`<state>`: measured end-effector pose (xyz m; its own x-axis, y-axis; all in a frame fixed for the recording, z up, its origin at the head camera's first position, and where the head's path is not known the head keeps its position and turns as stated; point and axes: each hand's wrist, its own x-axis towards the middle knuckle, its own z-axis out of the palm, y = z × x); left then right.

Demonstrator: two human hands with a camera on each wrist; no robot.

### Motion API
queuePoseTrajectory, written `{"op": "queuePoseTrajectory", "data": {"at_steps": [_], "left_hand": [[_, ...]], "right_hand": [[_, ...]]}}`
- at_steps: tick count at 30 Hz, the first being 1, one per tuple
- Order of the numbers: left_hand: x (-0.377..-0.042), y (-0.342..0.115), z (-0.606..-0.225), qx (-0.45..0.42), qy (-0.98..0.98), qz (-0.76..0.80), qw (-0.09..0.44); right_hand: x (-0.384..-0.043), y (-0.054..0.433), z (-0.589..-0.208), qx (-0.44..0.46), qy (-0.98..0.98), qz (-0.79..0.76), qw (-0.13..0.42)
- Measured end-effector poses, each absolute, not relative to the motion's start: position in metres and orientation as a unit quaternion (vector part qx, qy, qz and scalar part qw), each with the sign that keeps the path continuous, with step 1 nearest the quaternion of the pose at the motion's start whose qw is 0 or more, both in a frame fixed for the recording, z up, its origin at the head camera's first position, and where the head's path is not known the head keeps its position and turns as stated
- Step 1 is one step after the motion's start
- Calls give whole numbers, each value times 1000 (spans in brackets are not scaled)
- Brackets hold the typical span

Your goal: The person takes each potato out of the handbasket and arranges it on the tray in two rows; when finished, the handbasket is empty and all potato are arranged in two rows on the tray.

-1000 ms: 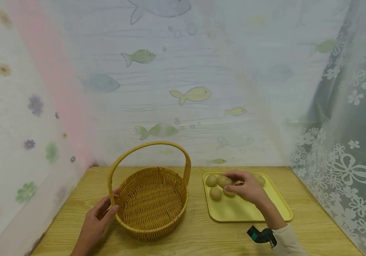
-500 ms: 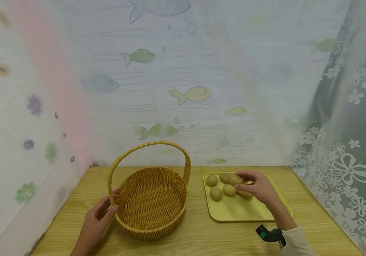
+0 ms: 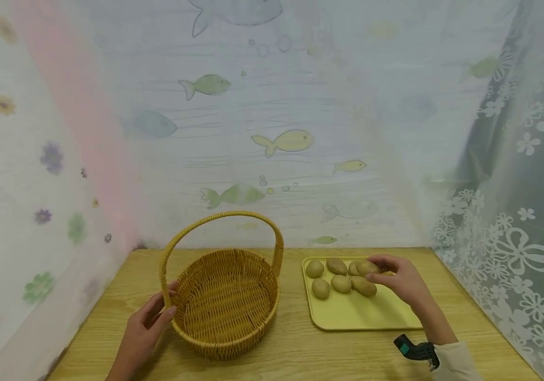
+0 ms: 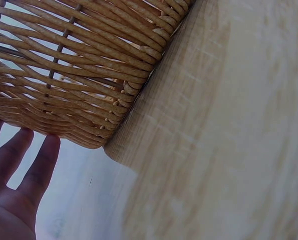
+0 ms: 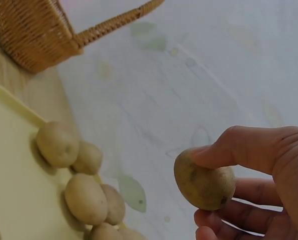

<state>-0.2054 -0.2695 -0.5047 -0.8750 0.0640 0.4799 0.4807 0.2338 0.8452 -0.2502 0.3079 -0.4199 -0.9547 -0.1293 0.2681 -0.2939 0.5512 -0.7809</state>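
Observation:
My right hand [image 3: 398, 278] pinches a potato [image 5: 204, 179] between thumb and fingers, above the right part of the yellow tray [image 3: 348, 316]. Several other potatoes [image 3: 321, 288] lie in two loose rows at the tray's back left. At the left stands a round wicker basket [image 3: 226, 304] with a tall arched handle and nothing inside. My left hand [image 3: 145, 323] holds the basket's left rim at the foot of the handle, thumb in front and fingers behind it. In the left wrist view, fingertips [image 4: 51, 142] touch the woven rim.
Basket and tray stand apart on a wooden table [image 3: 296, 349]. A pale curtain with fish prints [image 3: 272, 159] hangs behind the table. Flowered sheets close in the left and right sides. A black wrist device [image 3: 417, 351] sits by the right sleeve.
My right hand has moved to the right over the tray with the potato, uncovering more potatoes beneath. My left hand and the basket have stayed in place.

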Motion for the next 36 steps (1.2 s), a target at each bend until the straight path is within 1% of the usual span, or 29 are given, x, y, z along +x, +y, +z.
{"op": "queuePoseTrajectory", "data": {"at_steps": [5,20,36], "left_hand": [[-205,-269,-505,-181,-765,-591,179],[-203,-269,-503,-157,-773,-592,165],[-204,-269,-504,-159,-773,-591,165]], "right_hand": [[-251,317,-424,108,-878,457,90],[-253,335,-435,68,-889,445,85],[-264,358,-468,27,-905,418,69]]}}
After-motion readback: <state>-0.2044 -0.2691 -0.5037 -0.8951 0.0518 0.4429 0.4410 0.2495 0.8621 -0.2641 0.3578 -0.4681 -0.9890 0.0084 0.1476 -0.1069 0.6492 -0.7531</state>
